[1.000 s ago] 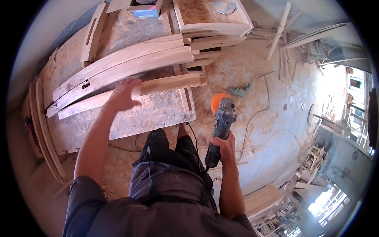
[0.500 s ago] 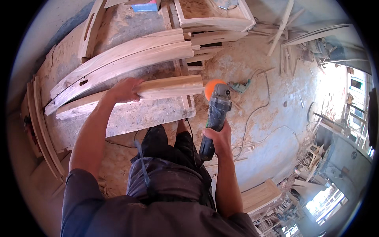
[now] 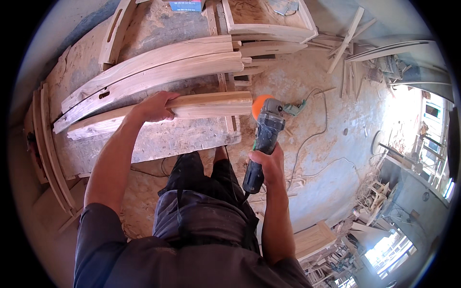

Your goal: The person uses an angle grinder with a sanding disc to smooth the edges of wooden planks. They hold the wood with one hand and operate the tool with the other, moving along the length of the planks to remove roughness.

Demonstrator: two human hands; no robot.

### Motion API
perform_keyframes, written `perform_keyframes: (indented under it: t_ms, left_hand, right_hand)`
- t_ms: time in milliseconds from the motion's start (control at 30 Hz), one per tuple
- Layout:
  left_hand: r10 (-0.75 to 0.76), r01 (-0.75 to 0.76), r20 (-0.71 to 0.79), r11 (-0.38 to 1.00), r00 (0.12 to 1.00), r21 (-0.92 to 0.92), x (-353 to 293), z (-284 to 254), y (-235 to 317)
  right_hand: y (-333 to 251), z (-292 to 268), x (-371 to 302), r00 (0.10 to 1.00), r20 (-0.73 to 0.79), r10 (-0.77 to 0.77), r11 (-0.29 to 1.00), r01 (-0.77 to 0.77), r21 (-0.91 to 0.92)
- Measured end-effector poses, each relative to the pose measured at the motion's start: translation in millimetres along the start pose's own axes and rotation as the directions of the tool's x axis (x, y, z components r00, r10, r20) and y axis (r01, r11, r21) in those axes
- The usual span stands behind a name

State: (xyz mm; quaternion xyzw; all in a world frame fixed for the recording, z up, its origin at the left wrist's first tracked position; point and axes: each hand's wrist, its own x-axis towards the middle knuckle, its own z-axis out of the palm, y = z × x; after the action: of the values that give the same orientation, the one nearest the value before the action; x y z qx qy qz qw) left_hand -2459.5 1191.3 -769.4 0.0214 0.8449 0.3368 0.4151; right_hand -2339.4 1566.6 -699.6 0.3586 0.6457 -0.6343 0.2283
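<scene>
At the far left, 2 long wooden strips (image 3: 45,153) stand side by side along the end of the workbench (image 3: 163,139), whose worn top is marked and dusty. Toward the back of it, a slotted board (image 3: 115,36) lies at a slant. Right of that, 2 long curved boards (image 3: 163,74) lie close together across the bench, the nearer one with a small oval hole (image 3: 103,95) toward its left end.

In front of them lies the near board (image 3: 211,104), also long and slightly curved, lying on the bench near its front edge. The left hand (image 3: 154,106) is closed over its middle, with the fingers and thumb straddling its width. A blue box (image 3: 186,6) sits at the back of the bench, and right of it is a shallow wooden tray (image 3: 269,32) with a raised rim.

Beyond the right end of the near board, the right hand (image 3: 270,163) grips the body of a dark grinder (image 3: 267,127), its fingers wrapped round and its head pointing away from the person. The grinder's orange disc (image 3: 260,103) is right at the board's end; from this angle I cannot tell whether they touch.

Farther right, a green power tool (image 3: 295,108) lies on the dusty floor (image 3: 312,153) near a looping cord (image 3: 326,120), and loose sticks (image 3: 346,41) lean beyond them.
</scene>
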Motion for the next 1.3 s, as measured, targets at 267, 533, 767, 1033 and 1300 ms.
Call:
perform_keyframes:
  t_ms: [267, 533, 767, 1033, 1300]
  left_hand:
    - [0.025, -0.025, -0.018, 1.000, 1.000, -0.018, -0.4, 1.8, -4.1]
    - [0.045, -0.044, -0.028, 0.998, 0.999, 0.044, -3.6, -1.9, 0.8]
    - [0.031, -0.031, -0.005, 1.000, 0.999, 0.002, 3.5, 1.7, -7.7]
    - [0.052, -0.072, -0.220, 0.994, 0.974, -0.083, -4.4, 6.2, -16.8]
    - [0.283, -0.185, -0.682, 0.959, 0.675, 0.214, -21.8, 56.0, -38.8]
  right_hand:
    - [6.5, 5.5, -2.0, 1.000, -0.028, 0.009, 1.000, -0.009, 0.022]
    - [16.6, 3.4, -11.0, 1.000, -0.024, 0.016, 0.998, -0.014, 0.062]
    - [5.2, 6.7, 5.7, 0.999, -0.045, -0.002, 1.000, 0.002, 0.011]
    - [28.1, 0.8, -19.3, 0.996, -0.085, 0.013, 0.997, -0.006, 0.078]
    - [29.0, -15.0, -19.7, 0.995, -0.086, -0.057, 0.996, 0.062, 0.065]
